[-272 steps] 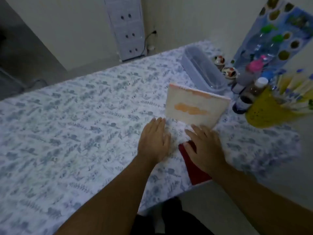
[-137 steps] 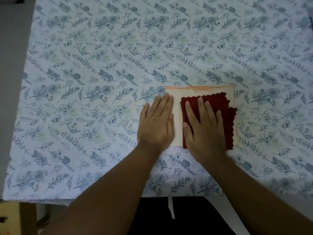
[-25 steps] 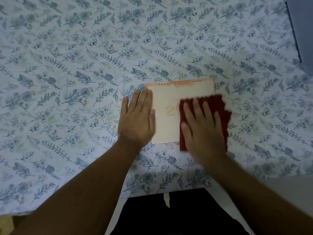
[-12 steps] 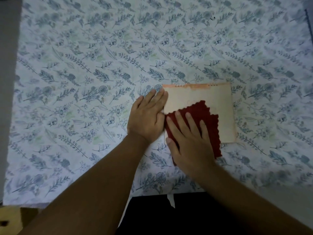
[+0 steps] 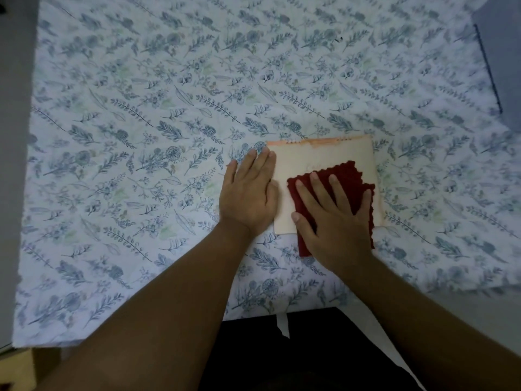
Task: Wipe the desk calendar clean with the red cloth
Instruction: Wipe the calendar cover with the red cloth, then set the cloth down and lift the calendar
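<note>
The cream desk calendar lies flat on the floral tablecloth, its orange spiral-bound edge facing away from me. A red cloth with a zigzag edge covers the calendar's lower right part and hangs over its near edge. My right hand presses flat on the cloth, fingers spread. My left hand lies flat on the calendar's left edge and the tablecloth beside it, holding the calendar down. Most of the calendar's print is hidden.
The white tablecloth with blue leaves covers the whole table; its near edge runs just above my lap. A grey box or container juts in at the top right corner.
My right hand has slid the red cloth to the right across the calendar since half a second ago. My left hand has stayed at the calendar's left edge.
</note>
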A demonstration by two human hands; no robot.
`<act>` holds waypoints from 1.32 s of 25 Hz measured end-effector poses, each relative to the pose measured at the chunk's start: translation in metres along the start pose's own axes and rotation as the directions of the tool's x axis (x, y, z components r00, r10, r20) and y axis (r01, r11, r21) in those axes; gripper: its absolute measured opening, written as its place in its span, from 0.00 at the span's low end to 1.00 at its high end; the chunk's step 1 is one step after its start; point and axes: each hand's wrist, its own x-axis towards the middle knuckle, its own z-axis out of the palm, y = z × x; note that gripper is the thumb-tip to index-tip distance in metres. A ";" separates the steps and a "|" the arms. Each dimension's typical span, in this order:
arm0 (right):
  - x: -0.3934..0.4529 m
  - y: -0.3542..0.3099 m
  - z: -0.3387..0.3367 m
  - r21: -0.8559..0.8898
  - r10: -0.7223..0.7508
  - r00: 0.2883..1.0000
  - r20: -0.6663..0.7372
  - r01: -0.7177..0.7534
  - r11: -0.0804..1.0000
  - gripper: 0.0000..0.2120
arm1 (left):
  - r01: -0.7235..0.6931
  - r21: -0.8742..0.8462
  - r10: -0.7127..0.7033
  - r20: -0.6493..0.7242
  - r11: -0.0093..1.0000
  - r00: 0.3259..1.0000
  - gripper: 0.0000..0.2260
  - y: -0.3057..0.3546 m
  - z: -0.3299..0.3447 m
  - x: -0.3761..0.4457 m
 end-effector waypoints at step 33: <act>-0.051 0.169 -0.037 0.390 0.029 0.999 -0.016 -0.021 0.921 0.31 | -0.025 0.005 0.024 0.057 1.000 0.998 0.28 0.174 0.045 -0.035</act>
